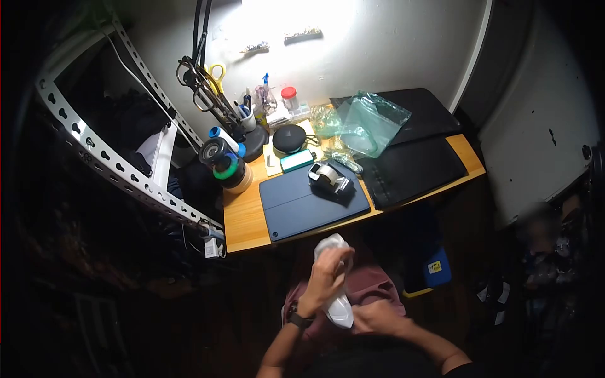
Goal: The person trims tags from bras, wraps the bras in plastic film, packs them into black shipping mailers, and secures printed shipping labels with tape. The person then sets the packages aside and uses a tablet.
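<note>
Above my lap, my left hand (326, 277) is closed around a white crumpled item (340, 312), which looks like thin plastic or cloth. A bunched part sticks out above the fingers, and a smooth, shiny part hangs below them. A dark watch (299, 317) is on my left wrist. My right hand (378, 317) is closed at the lower right edge of the white item; its fingertips are partly hidden and slightly blurred. Both hands are in front of the desk's near edge, over reddish-pink clothing (372, 283).
On the wooden desk (242, 217) lie a dark blue tablet case (296, 211), a tape dispenser (329, 176), a black folder (416, 173) and a green clear bag (375, 123). A black-and-green jar (227, 167) stands left. A white metal rack (113, 157) flanks the desk.
</note>
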A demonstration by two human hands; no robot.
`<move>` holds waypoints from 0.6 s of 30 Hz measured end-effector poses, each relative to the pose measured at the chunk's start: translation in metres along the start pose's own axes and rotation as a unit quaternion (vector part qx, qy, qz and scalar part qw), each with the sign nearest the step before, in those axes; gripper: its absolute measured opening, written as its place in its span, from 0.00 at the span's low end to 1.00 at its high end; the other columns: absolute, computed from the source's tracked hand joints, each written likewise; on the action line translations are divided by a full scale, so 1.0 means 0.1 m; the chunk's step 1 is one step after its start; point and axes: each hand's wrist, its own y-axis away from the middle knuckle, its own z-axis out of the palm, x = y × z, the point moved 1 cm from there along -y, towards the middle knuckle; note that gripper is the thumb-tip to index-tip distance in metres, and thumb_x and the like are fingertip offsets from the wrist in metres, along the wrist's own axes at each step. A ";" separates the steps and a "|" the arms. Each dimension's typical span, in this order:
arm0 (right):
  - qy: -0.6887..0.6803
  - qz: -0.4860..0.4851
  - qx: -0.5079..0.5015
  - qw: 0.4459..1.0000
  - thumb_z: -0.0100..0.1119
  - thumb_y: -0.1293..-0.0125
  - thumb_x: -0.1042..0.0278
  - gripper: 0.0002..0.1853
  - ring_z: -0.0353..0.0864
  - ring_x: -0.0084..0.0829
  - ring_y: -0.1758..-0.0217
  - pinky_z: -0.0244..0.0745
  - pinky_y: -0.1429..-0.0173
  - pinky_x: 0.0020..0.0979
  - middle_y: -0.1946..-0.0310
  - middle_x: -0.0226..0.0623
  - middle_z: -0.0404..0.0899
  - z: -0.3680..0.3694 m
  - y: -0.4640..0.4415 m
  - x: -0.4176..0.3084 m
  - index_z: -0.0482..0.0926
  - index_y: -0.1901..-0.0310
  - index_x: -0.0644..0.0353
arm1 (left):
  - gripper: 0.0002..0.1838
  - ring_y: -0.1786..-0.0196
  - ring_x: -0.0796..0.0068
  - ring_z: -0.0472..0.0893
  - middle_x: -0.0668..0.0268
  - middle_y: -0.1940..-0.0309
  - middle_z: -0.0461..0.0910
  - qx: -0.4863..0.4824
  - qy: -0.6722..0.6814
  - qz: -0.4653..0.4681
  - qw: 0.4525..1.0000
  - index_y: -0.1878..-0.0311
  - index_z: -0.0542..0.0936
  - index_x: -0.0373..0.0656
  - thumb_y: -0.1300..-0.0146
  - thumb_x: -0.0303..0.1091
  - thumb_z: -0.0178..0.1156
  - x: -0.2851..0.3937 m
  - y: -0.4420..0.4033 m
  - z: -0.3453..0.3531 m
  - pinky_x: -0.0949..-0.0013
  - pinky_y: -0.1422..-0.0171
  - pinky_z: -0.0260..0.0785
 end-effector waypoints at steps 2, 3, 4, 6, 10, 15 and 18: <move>-0.017 -0.009 0.067 0.998 0.55 0.42 0.69 0.08 0.79 0.34 0.80 0.72 0.75 0.34 0.82 0.44 0.76 -0.56 0.03 0.03 0.78 0.73 0.62 | 0.12 0.55 0.69 0.79 0.58 0.60 0.78 -0.212 0.132 -0.112 0.962 0.55 0.75 0.38 0.45 0.24 0.55 -0.06 0.21 -0.02 0.68 0.52 0.70; -0.021 -0.006 0.098 0.995 0.55 0.40 0.70 0.07 0.78 0.29 0.82 0.71 0.76 0.31 0.83 0.41 0.77 -0.77 0.02 0.09 0.79 0.71 0.62 | 0.12 0.60 0.75 0.77 0.64 0.66 0.76 -0.259 0.253 -0.193 0.912 0.54 0.73 0.40 0.42 0.27 0.53 0.06 0.28 -0.03 0.69 0.54 0.69; -0.175 0.068 0.055 0.981 0.54 0.40 0.71 0.06 0.78 0.24 0.80 0.70 0.76 0.27 0.82 0.36 0.77 -0.89 -0.03 0.19 0.80 0.69 0.63 | 0.13 0.63 0.78 0.76 0.66 0.66 0.74 -0.229 0.354 -0.201 0.884 0.53 0.71 0.40 0.41 0.28 0.54 0.18 0.28 -0.03 0.71 0.56 0.69; -0.407 0.105 0.035 0.907 0.54 0.39 0.73 0.07 0.76 0.17 0.75 0.69 0.74 0.22 0.78 0.30 0.78 -0.75 -0.12 0.43 0.80 0.64 0.64 | 0.17 0.65 0.80 0.75 0.67 0.65 0.72 -0.136 0.528 -0.214 0.810 0.50 0.65 0.42 0.40 0.30 0.57 0.21 0.27 0.07 0.73 0.59 0.69; -0.504 0.031 0.199 0.840 0.48 0.35 0.69 0.10 0.76 0.21 0.71 0.72 0.66 0.24 0.69 0.34 0.79 0.23 -0.41 0.78 0.77 0.60 0.65 | 0.13 0.55 0.63 0.77 0.57 0.59 0.75 0.066 0.742 -0.215 0.632 0.50 0.64 0.43 0.37 0.34 0.46 0.01 0.18 0.26 0.62 0.50 0.71; -0.298 0.247 0.349 0.853 0.51 0.35 0.73 0.08 0.78 0.26 0.67 0.75 0.62 0.28 0.69 0.36 0.79 0.84 -0.34 0.87 0.75 0.61 0.69 | 0.18 0.47 0.60 0.70 0.51 0.49 0.65 0.150 0.226 -0.208 0.940 0.42 0.55 0.41 0.34 0.29 0.43 -0.06 0.25 0.40 0.61 0.39 0.60; -0.509 0.258 0.389 0.723 0.53 0.38 0.78 0.14 0.77 0.27 0.59 0.74 0.56 0.29 0.61 0.37 0.77 1.00 -0.34 0.97 0.70 0.50 0.68 | 0.23 0.48 0.60 0.71 0.48 0.49 0.64 0.088 0.085 -0.137 0.983 0.39 0.50 0.38 0.33 0.26 0.45 -0.26 0.36 0.58 0.63 0.43 0.63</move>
